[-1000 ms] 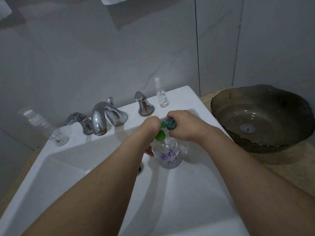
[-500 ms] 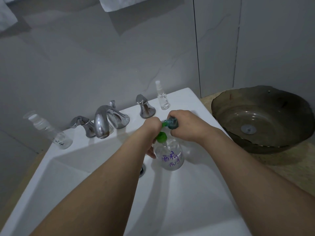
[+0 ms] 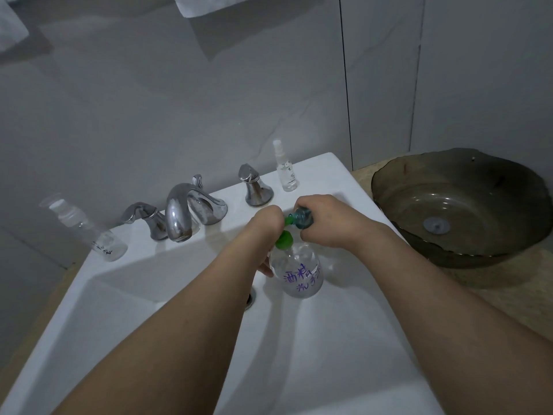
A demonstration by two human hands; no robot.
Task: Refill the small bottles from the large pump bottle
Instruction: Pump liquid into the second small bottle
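On the far left of the white sink (image 3: pixel 89 295) rim, a clear capped spray bottle (image 3: pixel 89 232) stands with dark handwriting low on its side. Next comes the chrome left tap handle (image 3: pixel 146 218), then the curved chrome faucet (image 3: pixel 182 215), then the right tap handle (image 3: pixel 254 190). Over the basin, the left hand (image 3: pixel 266 232) reaches down onto the green pump head (image 3: pixel 283 239) of the large pump bottle (image 3: pixel 300 272), a clear bottle with purple handwritten characters; the fingers are hidden behind the wrist, so whether they grip or merely press the pump cannot be told. A slim clear spray bottle (image 3: pixel 285 170) stands behind on the rim. The right hand (image 3: pixel 329 221) has its fingers curled around a small bluish bottle (image 3: pixel 302 217), held tipped, mouth against the green nozzle. On the beige counter (image 3: pixel 508 289) at far right sits a dark glass vessel basin (image 3: pixel 460 205).
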